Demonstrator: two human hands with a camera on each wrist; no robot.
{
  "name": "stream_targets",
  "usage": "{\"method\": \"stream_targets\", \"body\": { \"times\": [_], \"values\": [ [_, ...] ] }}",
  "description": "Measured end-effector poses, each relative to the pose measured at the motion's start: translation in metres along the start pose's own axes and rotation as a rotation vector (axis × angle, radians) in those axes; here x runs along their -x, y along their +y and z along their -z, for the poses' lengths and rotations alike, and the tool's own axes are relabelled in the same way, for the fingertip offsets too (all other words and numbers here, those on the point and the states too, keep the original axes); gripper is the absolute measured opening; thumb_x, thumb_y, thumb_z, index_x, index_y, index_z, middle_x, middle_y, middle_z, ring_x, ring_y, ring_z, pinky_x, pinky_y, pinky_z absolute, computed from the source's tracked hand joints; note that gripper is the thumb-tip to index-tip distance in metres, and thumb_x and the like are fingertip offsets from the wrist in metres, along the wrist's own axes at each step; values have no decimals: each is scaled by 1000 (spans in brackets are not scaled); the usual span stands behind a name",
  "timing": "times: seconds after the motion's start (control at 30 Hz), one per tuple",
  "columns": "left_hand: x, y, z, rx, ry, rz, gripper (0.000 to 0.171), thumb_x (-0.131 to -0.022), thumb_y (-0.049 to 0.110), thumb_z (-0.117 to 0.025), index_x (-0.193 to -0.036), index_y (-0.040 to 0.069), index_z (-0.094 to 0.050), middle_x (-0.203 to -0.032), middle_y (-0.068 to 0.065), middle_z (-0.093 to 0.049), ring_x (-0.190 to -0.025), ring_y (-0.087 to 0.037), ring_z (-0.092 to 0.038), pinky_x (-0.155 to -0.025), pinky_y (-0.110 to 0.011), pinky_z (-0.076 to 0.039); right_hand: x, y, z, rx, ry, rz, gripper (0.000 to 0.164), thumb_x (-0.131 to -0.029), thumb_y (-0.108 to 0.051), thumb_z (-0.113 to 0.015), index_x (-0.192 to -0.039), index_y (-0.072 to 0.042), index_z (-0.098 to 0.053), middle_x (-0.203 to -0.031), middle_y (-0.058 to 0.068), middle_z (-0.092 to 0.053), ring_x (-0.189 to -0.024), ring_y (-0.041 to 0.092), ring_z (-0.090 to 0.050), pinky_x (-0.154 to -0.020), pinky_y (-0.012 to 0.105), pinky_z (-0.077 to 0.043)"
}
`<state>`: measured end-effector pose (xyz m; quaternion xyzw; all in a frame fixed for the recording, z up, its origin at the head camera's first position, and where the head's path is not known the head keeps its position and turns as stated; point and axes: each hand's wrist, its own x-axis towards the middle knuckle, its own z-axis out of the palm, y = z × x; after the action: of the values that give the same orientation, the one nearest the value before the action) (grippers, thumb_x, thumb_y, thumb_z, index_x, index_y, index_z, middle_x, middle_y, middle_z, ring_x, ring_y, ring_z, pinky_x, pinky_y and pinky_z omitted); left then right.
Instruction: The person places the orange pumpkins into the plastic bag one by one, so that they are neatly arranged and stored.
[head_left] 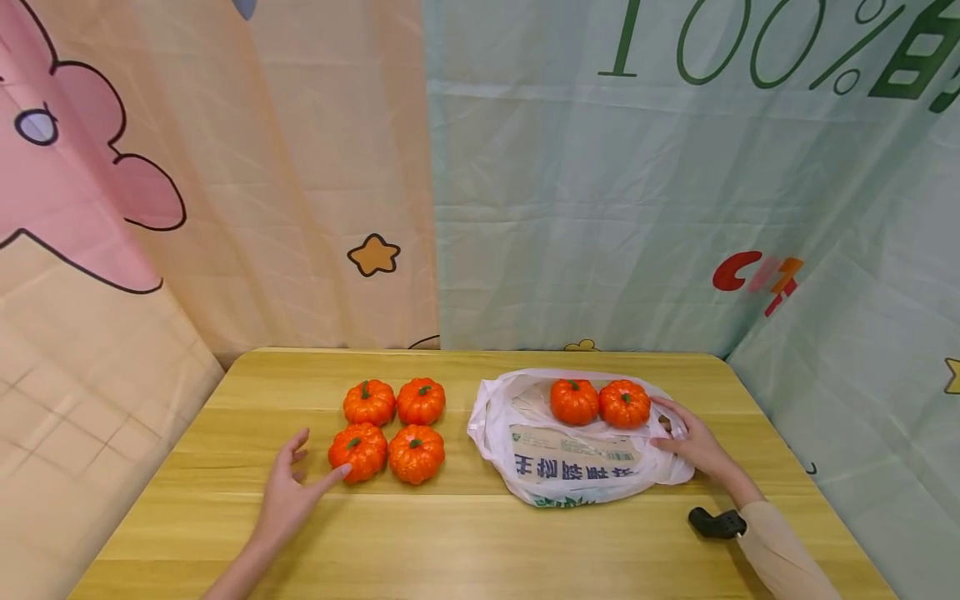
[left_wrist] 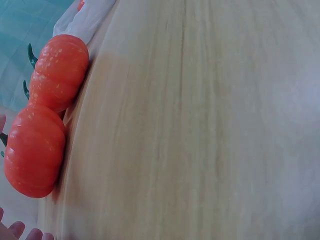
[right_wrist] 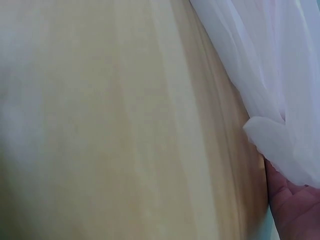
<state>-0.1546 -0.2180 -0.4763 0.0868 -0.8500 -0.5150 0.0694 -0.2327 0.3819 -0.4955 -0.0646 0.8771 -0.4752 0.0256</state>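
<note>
Small orange toy pumpkins with green stems stand on the table left of centre, two behind and two in front. My left hand [head_left: 291, 498], fingers spread, is beside the front left pumpkin [head_left: 358, 452]; its thumb tip is at that pumpkin's side, and contact cannot be told. In the left wrist view, pumpkins [left_wrist: 35, 152] and a few fingertips show at the left edge. A white plastic bag [head_left: 536, 492] with printing lies to the right, its mouth spread wide. Two pumpkins [head_left: 574, 402] lie inside its rim. My right hand [head_left: 701, 446] grips the bag's right edge, fingers partly hidden by plastic [right_wrist: 280, 150].
The wooden table [head_left: 465, 550] has rounded far corners. A black curved object [head_left: 716, 523] is by the right sleeve [head_left: 783, 554]. Printed cloth curtains [head_left: 570, 208] hang behind and along the sides of the table.
</note>
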Motion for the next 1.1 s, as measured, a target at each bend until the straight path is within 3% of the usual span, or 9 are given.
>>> {"method": "stream_targets", "body": {
  "times": [0.17, 0.47, 0.63, 0.83, 1.1],
  "values": [
    [2, -4, -5, 13, -67, 30, 99, -78, 31, -80, -150, 1, -19, -153, -25, -24, -135, -43, -32, -109, -55, -33, 0, -1, 0, -1, 0, -2, 74, -83, -9, -72, -145, 0, -33, -154, 31, -18, -139, 54, -13, -105, 75, -12],
    [1, -3, -13, 12, -92, 12, 98, -76, 27, -81, -149, 0, -21, -151, -24, -28, -133, -39, -38, -110, -51, -34, 3, -3, -3, 12, 13, 9, 73, -84, -10, -72, -145, -3, -34, -151, 32, -22, -136, 52, -18, -104, 74, -15],
    [1, -3, -17, 5, -101, 3, 98, -75, 26, -82, -149, 1, -21, -152, -23, -29, -132, -38, -39, -110, -49, -35, 3, -5, -3, 21, 15, 18, 73, -84, -10, -72, -145, 0, -34, -151, 31, -24, -132, 49, -26, -105, 72, -19],
    [0, -2, -22, 35, -113, -11, 99, -75, 25, -82, -148, -1, -22, -152, -25, -27, -134, -42, -36, -110, -49, -35, 1, -3, -3, 7, 12, 13, 73, -84, -9, -72, -145, 0, -34, -152, 31, -23, -137, 51, -19, -106, 73, -14],
    [-3, -1, -27, 16, -80, -32, 95, -75, 23, -82, -147, -2, -26, -150, -24, -31, -132, -41, -40, -108, -51, -37, 0, 1, -1, 12, 10, 17, 73, -83, -7, -72, -145, 1, -33, -152, 32, -22, -138, 53, -16, -105, 74, -14]
  ]
}}
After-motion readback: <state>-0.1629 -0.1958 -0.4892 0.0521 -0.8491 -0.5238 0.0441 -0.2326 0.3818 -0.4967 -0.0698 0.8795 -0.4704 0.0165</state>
